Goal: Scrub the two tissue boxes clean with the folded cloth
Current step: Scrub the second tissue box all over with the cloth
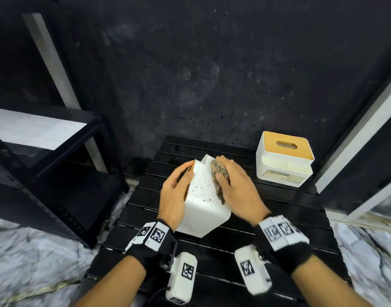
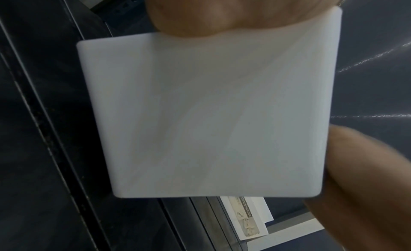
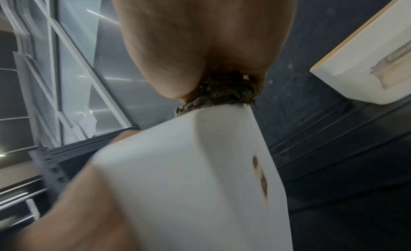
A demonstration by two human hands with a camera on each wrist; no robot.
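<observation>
A white tissue box [image 1: 201,196] is tipped on its side on the black slatted table [image 1: 267,209], its upward face speckled with brown spots. My left hand [image 1: 177,189] grips its left end; the left wrist view shows that plain white face [image 2: 211,114] filling the picture. My right hand [image 1: 232,185] holds a dark brownish folded cloth [image 1: 219,173] pressed against the box's right side; in the right wrist view the cloth [image 3: 224,91] sits between my fingers and the box [image 3: 200,175]. The second tissue box [image 1: 283,160], white with a wooden slotted lid, stands upright at the back right.
A black metal shelf rack [image 1: 46,156] with a white board stands to the left of the table. A dark wall rises behind. A white frame [image 1: 356,134] runs along the right. Marble-patterned floor [image 1: 24,251] surrounds the table.
</observation>
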